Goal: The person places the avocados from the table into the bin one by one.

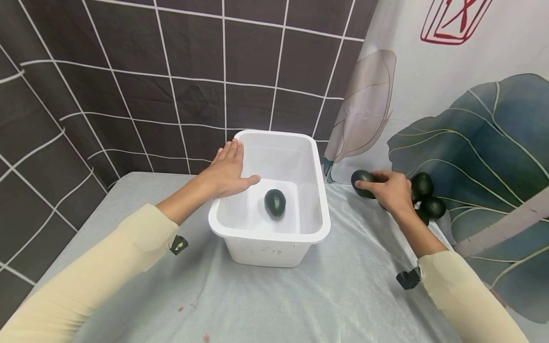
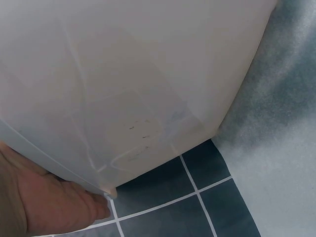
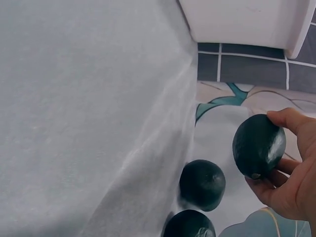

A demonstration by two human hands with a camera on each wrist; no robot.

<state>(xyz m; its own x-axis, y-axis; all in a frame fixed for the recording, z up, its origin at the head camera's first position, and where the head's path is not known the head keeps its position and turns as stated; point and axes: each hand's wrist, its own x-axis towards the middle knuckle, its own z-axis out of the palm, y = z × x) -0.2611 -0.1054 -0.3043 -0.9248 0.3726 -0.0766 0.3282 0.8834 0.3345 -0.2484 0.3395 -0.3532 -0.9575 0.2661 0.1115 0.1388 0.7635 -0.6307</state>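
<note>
A white plastic tub point(image 1: 324, 209) stands on the cloth-covered table, with one dark green avocado point(image 1: 275, 203) lying on its floor. My left hand point(image 1: 227, 172) rests on the tub's left rim, fingers straight along the outside and thumb over the inner side. In the left wrist view, that hand point(image 2: 59, 205) lies against the tub's outer wall. To the right of the tub, my right hand point(image 1: 392, 190) grips another avocado point(image 1: 361, 184) between thumb and fingers. The right wrist view has this avocado point(image 3: 257, 146) raised beside two others, the nearer one point(image 3: 202, 185) on the cloth's edge.
Several more avocados point(image 1: 433, 207) sit at the table's right edge, partly hidden behind my right wrist. A dark tiled-pattern curtain point(image 1: 193, 95) hangs behind the tub. A leaf-printed white curtain point(image 1: 484, 143) hangs on the right. Grey cloth point(image 1: 257, 305) covers the table.
</note>
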